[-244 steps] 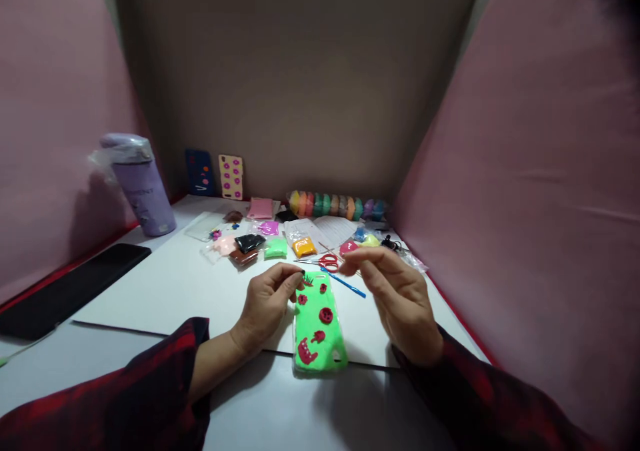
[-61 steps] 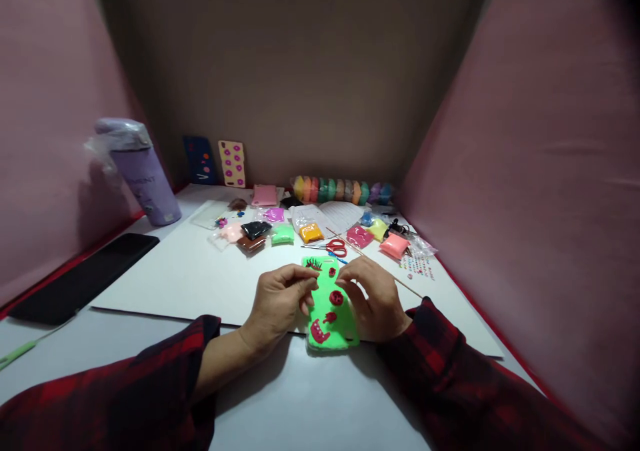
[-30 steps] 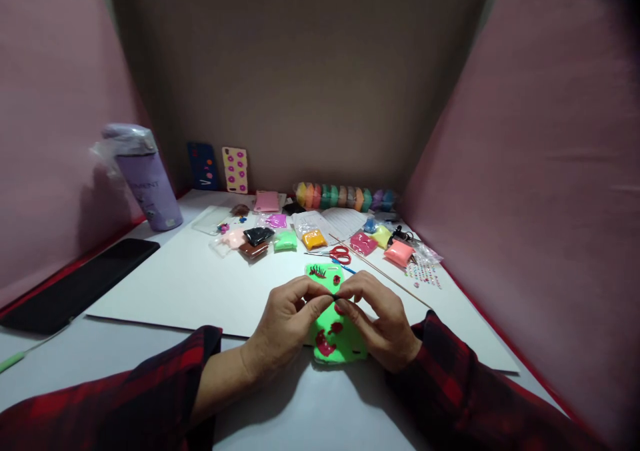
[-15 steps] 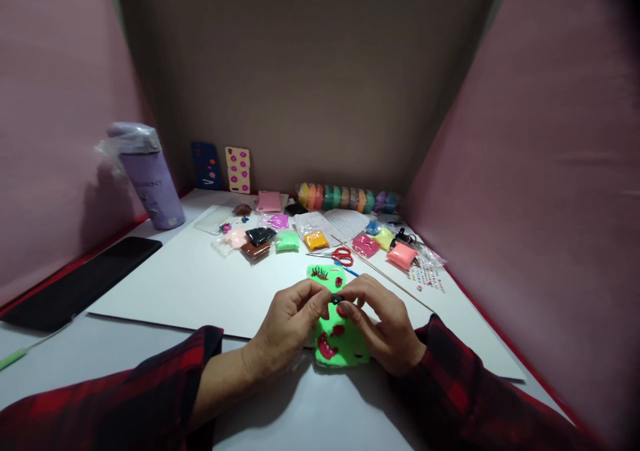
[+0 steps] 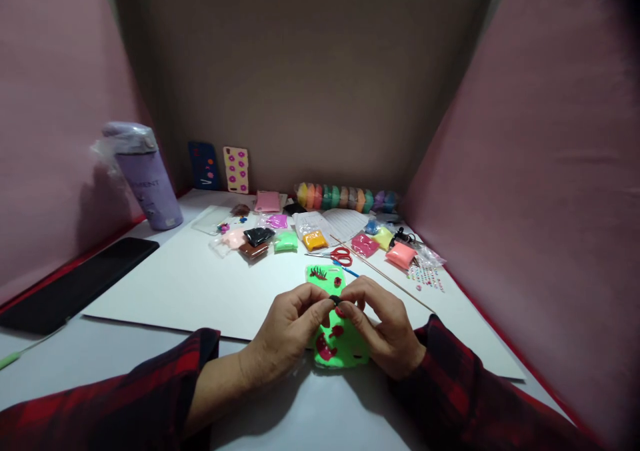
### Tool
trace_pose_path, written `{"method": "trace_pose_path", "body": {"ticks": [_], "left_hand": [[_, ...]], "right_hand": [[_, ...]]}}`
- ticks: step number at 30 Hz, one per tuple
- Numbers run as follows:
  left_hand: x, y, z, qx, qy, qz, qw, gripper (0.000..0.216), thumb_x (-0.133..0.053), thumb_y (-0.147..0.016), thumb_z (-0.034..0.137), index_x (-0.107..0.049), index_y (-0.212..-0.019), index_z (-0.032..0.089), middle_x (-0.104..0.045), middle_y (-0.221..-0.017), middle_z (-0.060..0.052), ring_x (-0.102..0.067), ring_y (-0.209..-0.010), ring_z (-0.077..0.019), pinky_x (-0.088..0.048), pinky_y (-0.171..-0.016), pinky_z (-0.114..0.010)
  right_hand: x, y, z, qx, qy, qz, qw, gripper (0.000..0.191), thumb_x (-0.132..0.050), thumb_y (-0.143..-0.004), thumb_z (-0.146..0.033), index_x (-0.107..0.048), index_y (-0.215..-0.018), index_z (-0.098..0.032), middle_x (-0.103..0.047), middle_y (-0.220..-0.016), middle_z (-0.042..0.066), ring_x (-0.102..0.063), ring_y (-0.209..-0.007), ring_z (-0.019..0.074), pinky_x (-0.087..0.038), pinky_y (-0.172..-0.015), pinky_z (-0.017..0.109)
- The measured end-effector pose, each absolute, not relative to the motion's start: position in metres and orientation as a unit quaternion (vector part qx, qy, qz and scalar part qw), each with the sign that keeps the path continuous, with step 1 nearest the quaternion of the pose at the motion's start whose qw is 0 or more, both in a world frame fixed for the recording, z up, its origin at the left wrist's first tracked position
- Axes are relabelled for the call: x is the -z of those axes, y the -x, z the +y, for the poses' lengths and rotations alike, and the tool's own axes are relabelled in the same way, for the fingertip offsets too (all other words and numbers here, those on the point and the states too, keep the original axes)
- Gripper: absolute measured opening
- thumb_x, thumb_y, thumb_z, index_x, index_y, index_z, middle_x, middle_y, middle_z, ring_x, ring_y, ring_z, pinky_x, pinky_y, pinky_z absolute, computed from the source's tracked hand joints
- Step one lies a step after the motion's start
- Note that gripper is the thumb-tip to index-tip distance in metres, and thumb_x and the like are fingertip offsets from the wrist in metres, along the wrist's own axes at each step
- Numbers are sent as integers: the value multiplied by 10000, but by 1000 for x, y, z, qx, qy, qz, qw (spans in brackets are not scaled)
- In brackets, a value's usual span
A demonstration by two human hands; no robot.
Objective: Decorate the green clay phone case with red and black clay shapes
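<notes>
"What stood on the far left?"

"A tall purple bottle, its top under clear plastic. Nearer, the left hand pinched a small black clay-like lump."

"Above the bright green phone case with red shapes?"

"Yes, over its middle. The right hand gripped the lump's other side, thumb against fingertip."

"Further right?"

"A coral-pink plastic packet beside tiny coloured gems."

Hands: two, the left hand and the right hand. Black lump: one. The count gives one green case, two standing cases at the back, one pair of red-handled scissors, one blue rod, one purple tumbler, one orange packet, one bright-green packet.
</notes>
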State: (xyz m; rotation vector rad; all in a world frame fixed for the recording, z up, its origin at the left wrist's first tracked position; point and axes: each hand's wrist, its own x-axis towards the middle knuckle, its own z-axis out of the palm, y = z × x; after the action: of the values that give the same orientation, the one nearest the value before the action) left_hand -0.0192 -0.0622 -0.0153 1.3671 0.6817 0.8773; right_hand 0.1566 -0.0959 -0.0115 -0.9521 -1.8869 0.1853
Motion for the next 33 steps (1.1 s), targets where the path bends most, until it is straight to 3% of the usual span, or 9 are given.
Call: {"method": "trace_pose_path", "body": {"ticks": [6, 15, 27, 33], "left_hand": [[15, 19, -60, -388, -587, 299, 645, 221, -688, -794, 360, -640, -793, 145, -593, -681, 8, -507, -583, -89, -394, -544, -193], [17, 21, -62, -386, -591, 296, 643, 218, -662, -824, 353, -616, -774, 145, -546, -646, 28, -468, -568, -74, -374, -530, -179], [15, 20, -61, -390, -576, 311, 647, 133, -683, -793, 283, -685, -810, 151, -643, -717, -1, -549, -621, -93, -432, -581, -188], [17, 20, -62, -391, -579, 286, 656, 180, -666, -823, 320, -656, -779, 146, -581, -631, 20, -495, -544, -73, -418, -509, -172]], "right_hand": [[11, -154, -101, -99, 411, -763, 490, 88, -518, -894, -185, -566, -820, -181, -570, -687, 14, -508, -614, 137, -427, -558, 278], [12, -155, -102, -115, 411, -765, 483, 97, -501, -901, -193, -576, -844, -174, -579, -693, 17, -525, -628, 136, -434, -564, 272], [13, -155, -101, -149, 435, -746, 481, 167, -474, -928, -252, -562, -807, -178, -573, -709, 11, -558, -591, 123, -453, -547, 262], [14, -156, -101, -124, 425, -751, 489, 127, -481, -921, -212, -590, -868, -171, -577, -730, 28, -547, -646, 142, -456, -581, 287]]}}
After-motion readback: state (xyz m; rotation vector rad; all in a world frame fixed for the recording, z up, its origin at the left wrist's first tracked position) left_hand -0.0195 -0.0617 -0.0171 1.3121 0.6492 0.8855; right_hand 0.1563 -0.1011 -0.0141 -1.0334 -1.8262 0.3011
